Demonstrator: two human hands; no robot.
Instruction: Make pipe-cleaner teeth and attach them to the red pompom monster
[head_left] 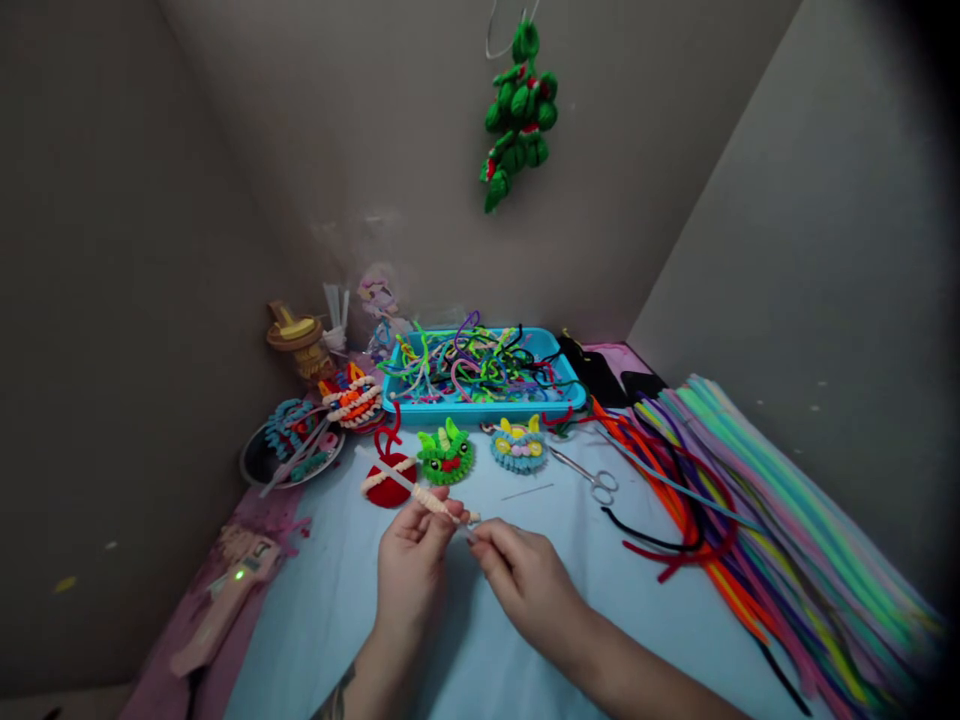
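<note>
My left hand point(409, 565) is closed round a translucent white glue stick point(384, 466) with a cream pipe cleaner point(429, 499) coiled on it. Close beside it, my right hand point(529, 575) pinches at the end of the cream pipe cleaner, though its fingertips partly hide what they grip. Just beyond my left hand lies a red round piece point(386, 490) with a cream strip across it and red curled ends above. A green pipe-cleaner creature head point(437, 460) and a light blue one with yellow ears point(517, 462) lie beyond the hands.
Scissors point(602, 488) and a thin needle-like rod point(527, 492) lie on the blue cloth point(322, 600). A blue tray point(487, 411) holds scraps; pipe cleaners point(795, 510) fill the right. A glue gun point(225, 605) and metal bowl point(253, 462) stand left. A green ornament point(517, 110) hangs above.
</note>
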